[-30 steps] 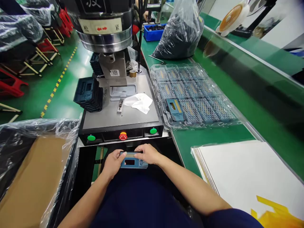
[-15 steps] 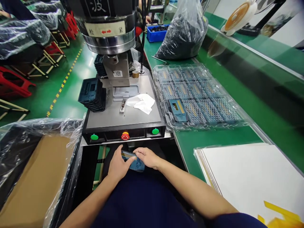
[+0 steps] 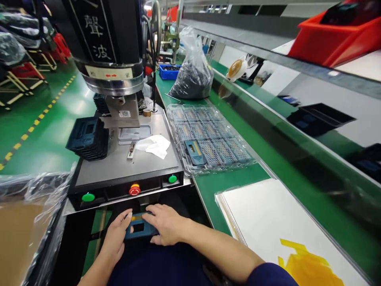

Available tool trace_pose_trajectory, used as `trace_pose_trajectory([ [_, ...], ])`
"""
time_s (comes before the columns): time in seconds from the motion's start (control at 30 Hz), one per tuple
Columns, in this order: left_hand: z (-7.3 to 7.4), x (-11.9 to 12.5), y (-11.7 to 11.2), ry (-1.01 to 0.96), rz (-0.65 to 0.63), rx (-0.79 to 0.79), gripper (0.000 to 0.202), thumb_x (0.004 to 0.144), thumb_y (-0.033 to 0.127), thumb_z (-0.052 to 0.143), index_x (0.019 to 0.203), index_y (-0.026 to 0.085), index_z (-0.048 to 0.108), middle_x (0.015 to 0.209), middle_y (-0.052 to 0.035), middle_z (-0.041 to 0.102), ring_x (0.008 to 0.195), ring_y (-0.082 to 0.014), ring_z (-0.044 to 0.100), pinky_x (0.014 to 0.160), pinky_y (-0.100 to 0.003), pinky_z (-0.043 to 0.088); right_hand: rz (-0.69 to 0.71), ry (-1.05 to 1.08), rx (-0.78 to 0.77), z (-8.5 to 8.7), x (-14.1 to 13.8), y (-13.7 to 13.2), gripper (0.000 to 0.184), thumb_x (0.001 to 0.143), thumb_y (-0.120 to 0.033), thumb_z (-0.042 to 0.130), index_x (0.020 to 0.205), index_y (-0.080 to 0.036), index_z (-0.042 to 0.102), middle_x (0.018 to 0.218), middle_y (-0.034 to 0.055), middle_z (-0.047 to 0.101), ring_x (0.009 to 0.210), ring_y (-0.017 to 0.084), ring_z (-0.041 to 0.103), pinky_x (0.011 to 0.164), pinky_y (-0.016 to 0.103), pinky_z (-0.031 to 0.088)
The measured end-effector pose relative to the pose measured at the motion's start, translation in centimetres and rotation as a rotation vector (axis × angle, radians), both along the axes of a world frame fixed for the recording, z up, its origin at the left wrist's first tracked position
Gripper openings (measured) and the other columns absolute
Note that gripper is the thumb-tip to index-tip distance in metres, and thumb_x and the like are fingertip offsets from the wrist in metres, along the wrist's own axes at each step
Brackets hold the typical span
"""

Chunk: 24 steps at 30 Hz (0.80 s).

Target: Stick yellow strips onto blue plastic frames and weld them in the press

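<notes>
Both my hands hold a small blue plastic housing (image 3: 138, 228) with a dark rectangular window, low over my lap in front of the press machine. My left hand (image 3: 114, 238) grips its left end, fingers curled along the edge. My right hand (image 3: 165, 227) covers its right end, fingers wrapped over the top. Directly above stands the machine's front panel with a red stop button (image 3: 134, 190) and two green buttons (image 3: 88, 197). A like blue housing (image 3: 195, 152) lies in a clear blister tray (image 3: 208, 137) to the right.
An ultrasonic press head (image 3: 111, 75) hangs over a grey plate bearing a white cloth (image 3: 154, 145) and a stack of dark housings (image 3: 87, 139). White sheets (image 3: 274, 222) lie at the right. A plastic-lined carton (image 3: 20, 226) stands at the left; a bag of black parts (image 3: 190, 77) sits farther back.
The view has tilted up and shifted right. My hands have turned the blue housing so its window faces up again, and they sit a little lower and to the left.
</notes>
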<state>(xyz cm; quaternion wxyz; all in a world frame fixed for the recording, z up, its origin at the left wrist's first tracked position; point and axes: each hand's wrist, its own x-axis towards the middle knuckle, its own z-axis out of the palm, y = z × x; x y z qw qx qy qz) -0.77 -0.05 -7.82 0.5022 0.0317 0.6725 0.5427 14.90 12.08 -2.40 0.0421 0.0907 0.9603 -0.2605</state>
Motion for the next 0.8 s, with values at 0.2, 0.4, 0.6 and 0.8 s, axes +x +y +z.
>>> trace_pose_trajectory([
  [0.2,-0.9,-0.4,0.7,-0.146,-0.046,0.007,0.062,0.068,0.063,0.06,0.112,0.019,0.058,0.093,-0.0059,0.067,0.074,-0.0162,0.061,0.063,-0.028,0.048,-0.076,0.041,0.07,5.0,2.6,2.8,0.061,0.066,-0.046,0.068,0.119,-0.021,0.054,0.119,0.009,0.053,0.098,0.025,0.054,0.086,0.037,0.045],
  [0.4,-7.8,-3.0,-1.1,-0.057,-0.057,-0.147,0.055,0.064,0.048,0.071,0.107,0.016,0.056,0.095,-0.0078,0.067,0.071,-0.0142,0.063,0.061,-0.025,0.049,-0.767,0.484,0.351,8.3,6.5,11.4,0.056,0.074,-0.04,0.063,0.122,-0.016,0.05,0.129,0.0133,0.047,0.12,0.025,0.044,0.103,0.038,0.034],
  [0.6,-9.8,-3.4,-1.8,-0.052,-0.088,-0.094,0.056,0.065,0.047,0.07,0.109,0.017,0.052,0.089,-0.0067,0.069,0.069,-0.015,0.065,0.06,-0.026,0.05,-1.26,0.284,0.502,6.5,9.4,18.5,0.051,0.075,-0.044,0.059,0.116,-0.014,0.054,0.118,0.0123,0.056,0.11,0.026,0.051,0.096,0.038,0.039],
  [0.8,-9.8,-3.2,-1.5,0.004,-0.083,-0.061,0.058,0.061,0.048,0.071,0.106,0.016,0.053,0.082,-0.006,0.07,0.063,-0.0162,0.065,0.056,-0.028,0.05,-1.355,0.011,0.486,4.7,9.5,19.7,0.053,0.079,-0.053,0.053,0.118,-0.017,0.054,0.119,0.0122,0.055,0.109,0.027,0.052,0.088,0.036,0.041],
])
